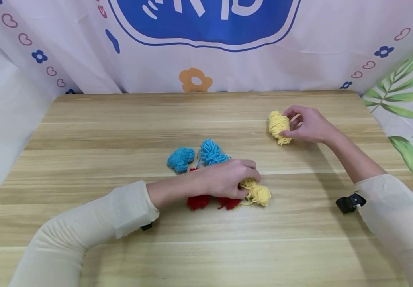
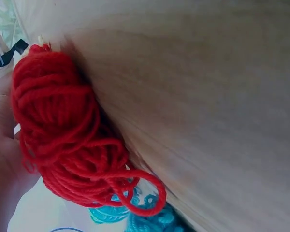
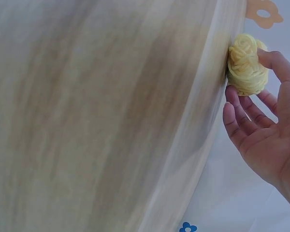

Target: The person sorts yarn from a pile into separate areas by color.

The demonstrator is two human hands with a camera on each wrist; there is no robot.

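My left hand (image 1: 229,179) grips a small bundle of yellow yarn (image 1: 259,194) near the middle of the table, its fingers curled over the yarn's left end. Partly under that hand lie two red yarn bundles (image 1: 198,201); one red bundle (image 2: 63,121) fills much of the left wrist view and hides most of the fingers. Farther back on the right, my right hand (image 1: 308,124) pinches a second yellow yarn bundle (image 1: 279,126) between thumb and fingers. In the right wrist view the thumb presses on this yellow bundle (image 3: 246,67), with the fingertips at its lower side.
Two blue yarn bundles (image 1: 180,159) lie just behind the left hand and the red yarn. The wooden table (image 1: 120,131) ends at a printed white cloth (image 1: 156,67) along the back. A black wrist strap (image 1: 350,203) hangs under the right sleeve.
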